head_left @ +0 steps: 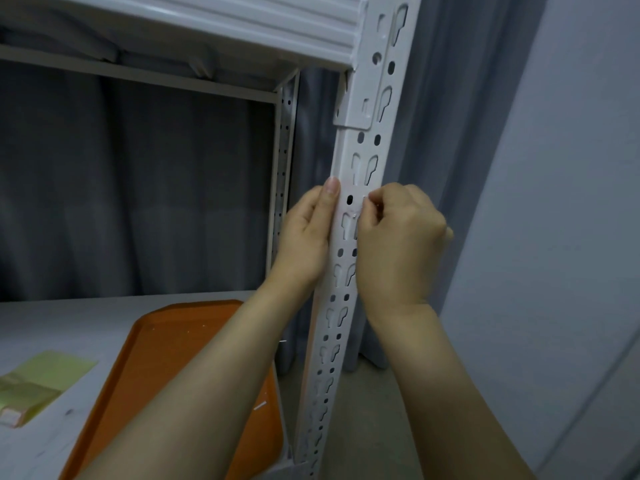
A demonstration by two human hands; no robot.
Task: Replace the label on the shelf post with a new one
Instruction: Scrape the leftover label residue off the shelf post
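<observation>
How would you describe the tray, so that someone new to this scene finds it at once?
Start at the white shelf. On its lower board, left of the post, lies the tray. It alone is orange; the sheet beside it is pale yellow-green.

The fingers of the left hand are hidden behind the white perforated metal shelf post. What the curled fingertips of the right hand pinch is too small to tell. The flat orange plastic tray is cut off below, the yellow-green plastic bag at left.
</observation>
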